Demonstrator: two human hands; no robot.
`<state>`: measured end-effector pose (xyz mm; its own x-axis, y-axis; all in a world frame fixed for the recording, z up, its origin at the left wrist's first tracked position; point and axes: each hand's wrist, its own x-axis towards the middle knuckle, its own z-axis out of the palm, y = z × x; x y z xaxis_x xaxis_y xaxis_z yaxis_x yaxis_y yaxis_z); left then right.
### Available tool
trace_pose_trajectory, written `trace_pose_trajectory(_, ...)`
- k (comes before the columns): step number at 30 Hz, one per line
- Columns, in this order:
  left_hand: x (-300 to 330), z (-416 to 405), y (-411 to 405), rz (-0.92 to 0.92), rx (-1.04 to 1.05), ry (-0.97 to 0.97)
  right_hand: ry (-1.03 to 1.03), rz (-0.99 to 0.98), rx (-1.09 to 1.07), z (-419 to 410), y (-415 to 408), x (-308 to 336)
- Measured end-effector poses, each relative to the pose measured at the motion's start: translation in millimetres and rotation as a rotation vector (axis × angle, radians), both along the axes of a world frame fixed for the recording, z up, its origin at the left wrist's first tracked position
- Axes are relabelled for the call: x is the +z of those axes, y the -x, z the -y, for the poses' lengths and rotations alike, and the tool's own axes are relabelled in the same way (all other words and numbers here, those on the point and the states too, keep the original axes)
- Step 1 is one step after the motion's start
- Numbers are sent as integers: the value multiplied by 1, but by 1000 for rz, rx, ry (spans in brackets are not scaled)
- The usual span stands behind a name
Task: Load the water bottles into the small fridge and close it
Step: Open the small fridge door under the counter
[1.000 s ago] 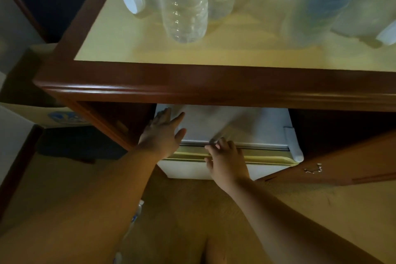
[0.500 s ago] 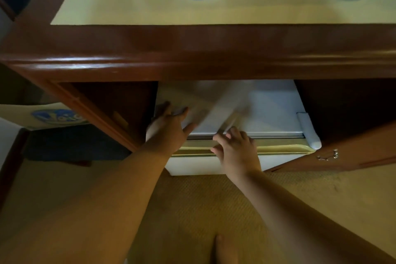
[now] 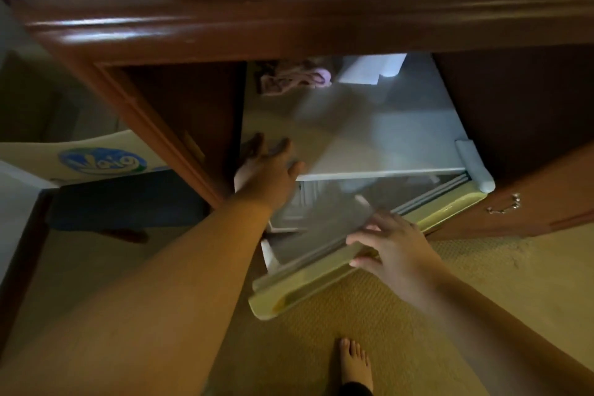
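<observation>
1. Since the earlier frames the fridge door [image 3: 363, 251] has swung from almost shut to partly open, its free end now out over the carpet, and the bottles that stood on the cabinet top have passed out of view as the camera tipped down.
2. The small fridge [image 3: 379, 138] sits under the wooden cabinet [image 3: 289, 26], between two dark side panels; its grey top is bare at the front.
3. The door hangs from a hinge at the right corner and angles out to the left and toward the person; the yellowed top edge and its grey seal show.
4. The right hand [image 3: 395, 251] grips the door's top edge about midway along, fingers over the inner side and thumb on the outer side.
5. The left hand [image 3: 270, 170] rests on the front left corner of the fridge top, fingers spread fairly wide and lying flat, holding nothing.
6. No water bottles appear in the present view; only a strip of the pale cabinet top shows at the upper edge.
7. At the back of the fridge top lie a pink cloth [image 3: 295, 79] and, just beside it to the right, a white paper [image 3: 373, 69].
8. A bare foot [image 3: 353, 363] stands on the tan carpet [image 3: 450, 267] below the door.
9. To the left, a cardboard box [image 3: 103, 161] with a blue logo lies on the floor.
10. The fridge's inside is too blurred to make out.
</observation>
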<state>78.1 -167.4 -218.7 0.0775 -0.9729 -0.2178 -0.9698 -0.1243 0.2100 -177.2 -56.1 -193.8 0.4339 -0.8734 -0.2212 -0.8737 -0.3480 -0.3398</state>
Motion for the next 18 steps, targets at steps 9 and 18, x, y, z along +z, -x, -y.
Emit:
trace_pose_trajectory(9,9,-36,43,107,-156,-49,-85,105,-460,-54,48,11)
trace_pose_trajectory(18,-15,-36,42,179,-173,23,-59,-189,-904,-82,67,-37)
